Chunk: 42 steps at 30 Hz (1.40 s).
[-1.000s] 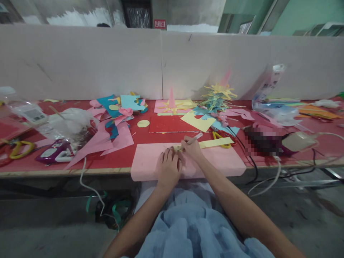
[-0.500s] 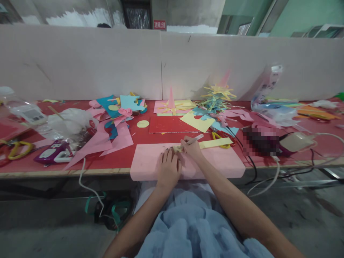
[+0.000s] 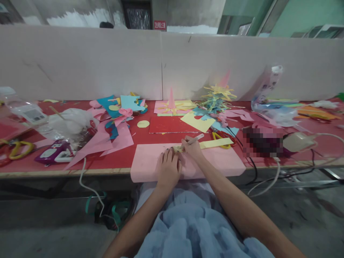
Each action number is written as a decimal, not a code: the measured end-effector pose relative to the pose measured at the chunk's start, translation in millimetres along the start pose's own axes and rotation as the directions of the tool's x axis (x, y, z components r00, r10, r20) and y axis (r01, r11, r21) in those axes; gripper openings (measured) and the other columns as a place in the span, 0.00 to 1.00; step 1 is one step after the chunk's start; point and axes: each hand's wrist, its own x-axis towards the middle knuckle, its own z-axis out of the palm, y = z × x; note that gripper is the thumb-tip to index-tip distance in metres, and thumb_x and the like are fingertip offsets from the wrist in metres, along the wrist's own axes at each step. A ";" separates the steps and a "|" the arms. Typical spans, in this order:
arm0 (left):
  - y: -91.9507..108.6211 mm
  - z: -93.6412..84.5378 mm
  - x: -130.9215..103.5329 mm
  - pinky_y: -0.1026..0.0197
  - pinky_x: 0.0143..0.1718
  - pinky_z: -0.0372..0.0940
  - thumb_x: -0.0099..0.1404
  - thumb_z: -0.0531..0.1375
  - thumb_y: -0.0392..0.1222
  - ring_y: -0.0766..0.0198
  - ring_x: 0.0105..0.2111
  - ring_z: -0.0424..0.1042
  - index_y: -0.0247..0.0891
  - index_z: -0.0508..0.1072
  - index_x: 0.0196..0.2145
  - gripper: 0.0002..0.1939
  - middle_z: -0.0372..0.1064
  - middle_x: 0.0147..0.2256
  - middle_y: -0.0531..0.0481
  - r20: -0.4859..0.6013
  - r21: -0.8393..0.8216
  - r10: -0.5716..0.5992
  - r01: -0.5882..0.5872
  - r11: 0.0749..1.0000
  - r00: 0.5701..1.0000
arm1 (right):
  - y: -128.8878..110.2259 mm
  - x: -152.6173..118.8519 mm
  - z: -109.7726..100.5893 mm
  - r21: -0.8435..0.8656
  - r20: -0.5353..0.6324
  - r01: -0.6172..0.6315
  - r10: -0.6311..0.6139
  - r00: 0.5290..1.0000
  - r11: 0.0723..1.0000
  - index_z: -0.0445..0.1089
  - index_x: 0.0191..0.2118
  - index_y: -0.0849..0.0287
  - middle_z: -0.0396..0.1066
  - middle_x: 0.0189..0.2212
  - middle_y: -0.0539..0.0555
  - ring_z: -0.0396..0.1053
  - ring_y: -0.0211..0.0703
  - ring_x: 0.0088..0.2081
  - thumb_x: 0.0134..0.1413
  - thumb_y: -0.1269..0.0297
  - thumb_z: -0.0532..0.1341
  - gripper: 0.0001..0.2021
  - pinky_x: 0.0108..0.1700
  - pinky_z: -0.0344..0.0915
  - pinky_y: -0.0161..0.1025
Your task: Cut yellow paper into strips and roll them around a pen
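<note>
My right hand (image 3: 191,146) is closed around a pen (image 3: 198,137), its tip end hidden by my fingers. Flat on a pink paper sheet (image 3: 146,161) lies my left hand (image 3: 170,165), fingers stretched out. Between the two hands is the end of a yellow paper strip (image 3: 212,143), which runs off to the right over the pink sheet. The fingertips of my left hand touch or nearly touch that end. What the pen marks there is too small to make out. The pink sheet hangs over the table's front edge.
Yellow-handled scissors (image 3: 225,146) lie under the strip's right end. Behind are a red board (image 3: 168,124), a yellow sheet (image 3: 197,121) and a layered paper tree (image 3: 217,98). Paper scraps (image 3: 115,134) and a purple-and-white power strip (image 3: 55,153) are on the left. A white partition (image 3: 107,64) stands behind.
</note>
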 end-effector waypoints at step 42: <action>0.1 -0.6 -0.3 0.47 0.58 0.58 0.65 0.53 0.36 0.53 0.56 0.64 0.34 0.70 0.50 0.16 0.66 0.55 0.40 -0.044 0.024 0.000 0.001 1.000 0.999 | 4.2 0.1 -2.5 -0.081 0.024 0.049 -0.047 0.999 0.996 0.48 0.19 0.55 0.52 0.14 0.43 0.51 0.34 0.19 0.45 0.58 0.53 0.13 0.22 0.47 0.33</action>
